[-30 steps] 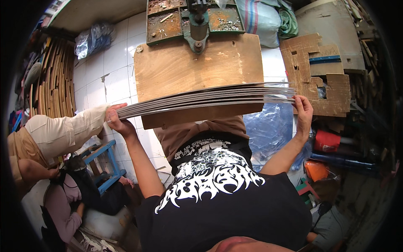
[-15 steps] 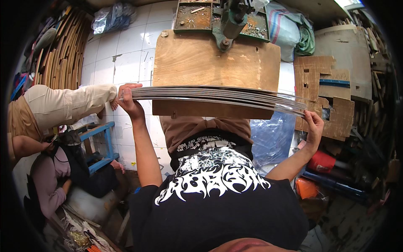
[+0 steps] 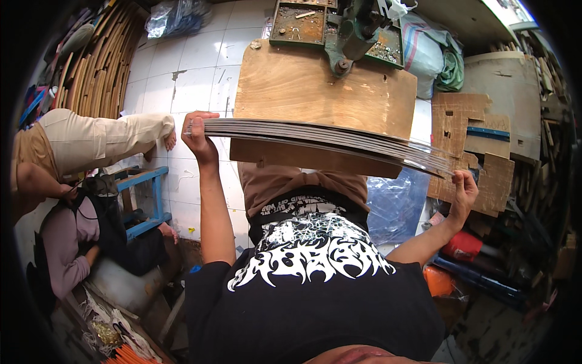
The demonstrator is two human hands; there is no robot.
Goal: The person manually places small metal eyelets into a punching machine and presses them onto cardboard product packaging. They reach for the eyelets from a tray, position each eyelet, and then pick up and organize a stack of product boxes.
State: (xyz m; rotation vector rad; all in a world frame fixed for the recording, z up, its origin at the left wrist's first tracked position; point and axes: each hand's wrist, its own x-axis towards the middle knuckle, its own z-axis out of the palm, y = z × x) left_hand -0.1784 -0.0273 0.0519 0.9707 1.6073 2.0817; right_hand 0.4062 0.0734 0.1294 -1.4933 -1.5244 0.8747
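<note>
A stack of long, thin, grey strips [image 3: 315, 134] stretches across in front of me, seen nearly edge-on and bowed a little. At its left end, my left hand [image 3: 200, 138] is closed with the thumb and fingers round the strips. My right hand [image 3: 465, 191] pinches the other end, where the strips look clear and shiny and fan slightly apart. The right end sits lower in the picture than the left. Beneath the stack lies a wooden board [image 3: 327, 91], its near edge over my lap; the strips hide part of it.
A green machine [image 3: 348, 45] with metal trays [image 3: 297, 31] of small parts stands beyond the board. Cut cardboard [image 3: 451, 115] lies at right. Two people sit at left, near a blue frame [image 3: 159, 194]. Wooden strips [image 3: 100, 67] lean at far left. Plastic sheeting [image 3: 397, 203] covers floor at right.
The whole view has shifted, so board and stack appear farther right. The stack slopes slightly more down to the right. Both hands keep hold of its ends.
</note>
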